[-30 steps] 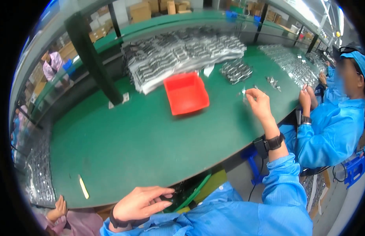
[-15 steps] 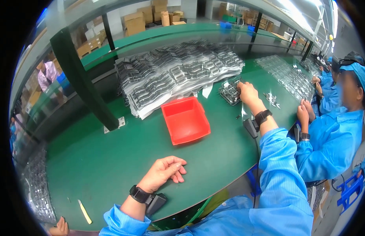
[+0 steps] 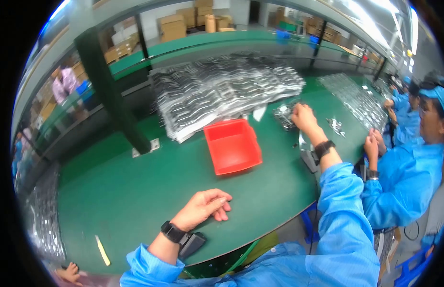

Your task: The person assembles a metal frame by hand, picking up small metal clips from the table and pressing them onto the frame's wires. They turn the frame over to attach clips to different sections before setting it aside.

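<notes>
Our right hand (image 3: pixel 302 116) has reached farther out and now closes on the small silvery parts (image 3: pixel 283 116) beyond the red bin (image 3: pixel 231 146). Our left hand (image 3: pixel 203 206) has come forward and rests loosely curled and empty on the green counter (image 3: pixel 117 191).

One red bin (image 3: pixel 233 146) was counted on the green table (image 3: pixel 136 196). Two hands, each with one black wristband, were seen. One large heap of silver packets (image 3: pixel 222 91) was recorded.
</notes>
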Motion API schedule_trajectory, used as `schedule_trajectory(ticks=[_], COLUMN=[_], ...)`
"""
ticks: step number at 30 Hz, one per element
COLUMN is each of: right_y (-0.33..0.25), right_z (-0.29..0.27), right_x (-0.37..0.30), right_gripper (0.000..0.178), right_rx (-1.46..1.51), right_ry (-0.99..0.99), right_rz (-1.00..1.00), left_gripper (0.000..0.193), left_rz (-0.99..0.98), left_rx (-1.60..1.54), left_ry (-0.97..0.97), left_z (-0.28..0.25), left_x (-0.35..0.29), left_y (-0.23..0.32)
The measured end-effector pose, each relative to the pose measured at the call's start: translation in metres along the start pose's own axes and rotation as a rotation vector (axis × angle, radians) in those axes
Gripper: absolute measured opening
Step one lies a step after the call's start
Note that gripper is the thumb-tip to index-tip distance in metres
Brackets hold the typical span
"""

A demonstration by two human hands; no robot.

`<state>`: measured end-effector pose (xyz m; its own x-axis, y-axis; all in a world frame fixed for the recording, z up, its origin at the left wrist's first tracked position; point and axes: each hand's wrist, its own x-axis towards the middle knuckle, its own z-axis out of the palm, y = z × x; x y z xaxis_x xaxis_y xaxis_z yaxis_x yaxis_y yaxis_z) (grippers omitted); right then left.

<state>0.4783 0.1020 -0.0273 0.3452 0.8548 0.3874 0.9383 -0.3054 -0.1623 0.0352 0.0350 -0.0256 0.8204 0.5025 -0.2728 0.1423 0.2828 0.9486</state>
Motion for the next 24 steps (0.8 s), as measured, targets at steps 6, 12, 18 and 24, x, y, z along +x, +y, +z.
schedule_trajectory(ticks=[6, 12, 18, 24], right_y=[0.022, 0.074, 0.084, 0.096], right_z=[0.017, 0.063, 0.070, 0.067], right_x=[0.007, 0.047, 0.065, 0.075], right_gripper=[0.049, 0.062, 0.036, 0.022], right_rx=[0.131, -0.222, -0.149, -0.271], right_ry=[-0.086, -0.023, -0.021, 0.193], right_rz=[-0.072, 0.056, -0.058, -0.161], left_gripper=[0.025, 0.018, 0.016, 0.014], left_rz=[0.100, 0.240, 0.235, 0.265], left_rx=[-0.071, -0.080, -0.091, -0.113], left_ry=[-0.043, -0.038, 0.003, 0.024], left_z=[0.003, 0.004, 0.003, 0.001], left_x=[0.002, 0.018, 0.012, 0.017], left_y=[-0.020, -0.033, -0.030, -0.030])
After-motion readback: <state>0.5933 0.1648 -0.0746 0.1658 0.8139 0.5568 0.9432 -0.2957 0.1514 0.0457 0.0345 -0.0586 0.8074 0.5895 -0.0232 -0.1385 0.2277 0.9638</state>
